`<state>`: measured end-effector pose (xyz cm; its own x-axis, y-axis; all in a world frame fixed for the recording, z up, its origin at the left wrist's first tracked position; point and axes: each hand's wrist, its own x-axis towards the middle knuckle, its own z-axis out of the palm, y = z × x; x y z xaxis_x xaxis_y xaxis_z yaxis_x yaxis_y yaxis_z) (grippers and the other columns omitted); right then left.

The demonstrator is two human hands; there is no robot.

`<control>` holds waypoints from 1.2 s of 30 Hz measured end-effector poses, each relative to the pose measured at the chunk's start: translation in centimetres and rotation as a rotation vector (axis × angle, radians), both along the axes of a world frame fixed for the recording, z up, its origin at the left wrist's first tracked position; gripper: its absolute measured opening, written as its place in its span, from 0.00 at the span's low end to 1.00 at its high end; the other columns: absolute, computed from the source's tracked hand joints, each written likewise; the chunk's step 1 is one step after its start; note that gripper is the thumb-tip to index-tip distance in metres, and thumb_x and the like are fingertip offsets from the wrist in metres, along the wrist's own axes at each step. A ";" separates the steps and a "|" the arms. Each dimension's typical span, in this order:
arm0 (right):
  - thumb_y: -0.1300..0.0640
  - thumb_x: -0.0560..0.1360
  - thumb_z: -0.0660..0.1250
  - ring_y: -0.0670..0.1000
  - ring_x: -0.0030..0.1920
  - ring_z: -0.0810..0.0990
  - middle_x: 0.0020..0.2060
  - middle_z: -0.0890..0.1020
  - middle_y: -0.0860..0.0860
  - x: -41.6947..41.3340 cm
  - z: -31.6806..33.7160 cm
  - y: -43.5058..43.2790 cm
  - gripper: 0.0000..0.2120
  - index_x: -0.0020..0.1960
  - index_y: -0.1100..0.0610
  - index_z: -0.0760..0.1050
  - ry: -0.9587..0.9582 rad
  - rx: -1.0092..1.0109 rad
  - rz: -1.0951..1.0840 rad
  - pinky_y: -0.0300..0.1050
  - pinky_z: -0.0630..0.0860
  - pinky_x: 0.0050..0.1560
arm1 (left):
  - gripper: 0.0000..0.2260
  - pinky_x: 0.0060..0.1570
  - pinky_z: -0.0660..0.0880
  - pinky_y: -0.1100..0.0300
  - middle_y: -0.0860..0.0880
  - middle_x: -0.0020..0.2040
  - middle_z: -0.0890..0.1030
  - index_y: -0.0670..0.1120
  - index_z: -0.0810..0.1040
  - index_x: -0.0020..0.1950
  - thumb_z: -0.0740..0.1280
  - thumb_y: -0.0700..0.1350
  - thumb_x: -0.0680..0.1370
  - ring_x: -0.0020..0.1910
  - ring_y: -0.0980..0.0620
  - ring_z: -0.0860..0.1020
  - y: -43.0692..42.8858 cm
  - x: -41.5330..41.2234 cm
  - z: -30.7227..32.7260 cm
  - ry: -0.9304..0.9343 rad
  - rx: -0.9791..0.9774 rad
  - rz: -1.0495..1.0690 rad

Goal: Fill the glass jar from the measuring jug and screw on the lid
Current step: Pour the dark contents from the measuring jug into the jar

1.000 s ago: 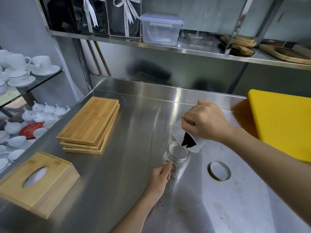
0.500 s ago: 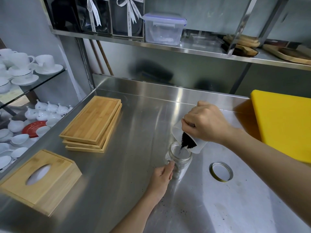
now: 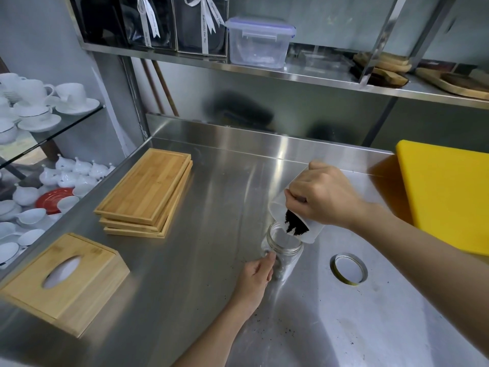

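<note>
A clear glass jar [image 3: 287, 251] stands upright and lidless on the steel counter [image 3: 211, 207]. My left hand [image 3: 255, 278] grips its near left side. Just above its mouth, my right hand [image 3: 321, 198] holds a translucent measuring jug [image 3: 291, 221] tipped steeply, spout down. Dark grains lie in the jug's lower part by the spout. The round metal lid [image 3: 348, 268] lies flat on the counter to the right of the jar.
Stacked bamboo trays [image 3: 146, 192] and a bamboo tissue box [image 3: 62, 280] sit on the left. A yellow cutting board [image 3: 447, 192] fills the right side. A steel shelf [image 3: 291, 72] hangs overhead. White crockery [image 3: 34, 107] stands beyond the counter's left edge. Dark grains are scattered on the counter.
The jug has tipped a little further over the jar and the dark grains have slid toward the spout. My left hand stays on the jar.
</note>
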<state>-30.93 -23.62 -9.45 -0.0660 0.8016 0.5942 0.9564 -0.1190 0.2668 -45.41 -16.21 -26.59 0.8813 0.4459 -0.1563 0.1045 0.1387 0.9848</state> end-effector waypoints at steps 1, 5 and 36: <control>0.63 0.67 0.63 0.59 0.18 0.63 0.17 0.68 0.56 0.0 -0.2 0.0 0.16 0.22 0.59 0.65 0.003 -0.009 0.001 0.46 0.69 0.24 | 0.23 0.27 0.56 0.65 0.52 0.25 0.60 0.51 0.60 0.25 0.61 0.50 0.78 0.26 0.56 0.58 0.0 0.0 -0.1 0.001 -0.004 0.002; 0.64 0.67 0.65 0.59 0.19 0.64 0.17 0.69 0.56 0.1 -0.7 0.0 0.16 0.22 0.59 0.66 0.004 -0.047 -0.002 0.47 0.70 0.25 | 0.22 0.27 0.56 0.64 0.52 0.25 0.59 0.50 0.59 0.26 0.61 0.51 0.78 0.26 0.56 0.57 0.0 0.0 -0.2 -0.003 -0.009 -0.002; 0.67 0.66 0.66 0.56 0.19 0.61 0.17 0.66 0.55 -0.6 -1.3 -0.4 0.17 0.22 0.61 0.65 0.008 -0.037 0.047 0.45 0.66 0.26 | 0.25 0.29 0.59 0.65 0.56 0.22 0.61 0.52 0.64 0.20 0.61 0.52 0.78 0.25 0.57 0.60 0.0 0.2 -0.4 0.005 0.008 -0.008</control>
